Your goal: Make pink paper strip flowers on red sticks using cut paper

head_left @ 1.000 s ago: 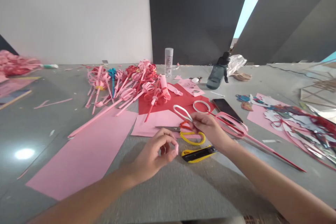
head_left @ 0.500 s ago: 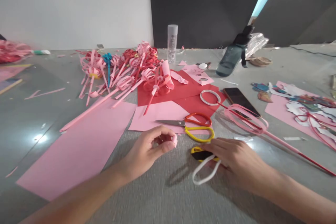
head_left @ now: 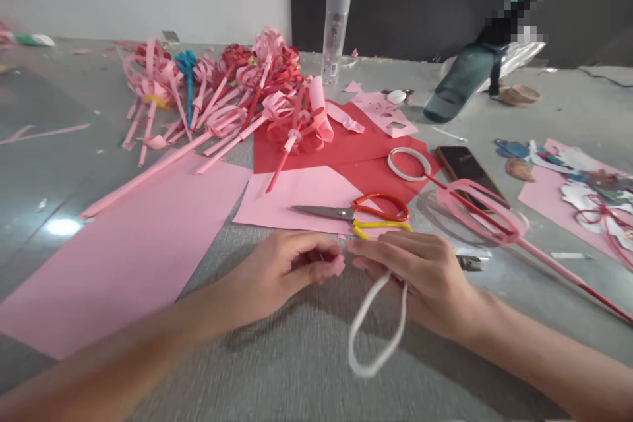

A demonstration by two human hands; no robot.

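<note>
My left hand point(head_left: 284, 273) pinches a small pink paper piece point(head_left: 337, 266) between thumb and fingertips. Close beside it, the fingers of my right hand point(head_left: 420, 277) are closed, and a white cord loop point(head_left: 361, 336) hangs below them; whatever bears the loop is hidden by the hand. Just behind my hands lie scissors point(head_left: 347, 213) with one red and one yellow handle, partly over a pink sheet point(head_left: 291, 198). A metallic object point(head_left: 472, 262) shows past the right hand's knuckles; whether it is held I cannot tell.
Pink and red paper flowers point(head_left: 267, 86) pile up at the back left, above a long pink sheet point(head_left: 143, 244). Behind stand a clear bottle point(head_left: 335, 36) and a tilted dark bottle point(head_left: 457, 82). A phone point(head_left: 467, 171) and pink wand point(head_left: 475, 214) lie at right.
My right hand has moved left, close to my left hand. The white loop hangs lower, and the yellow-and-black object that showed under the right hand is out of sight. The view has shifted downward.
</note>
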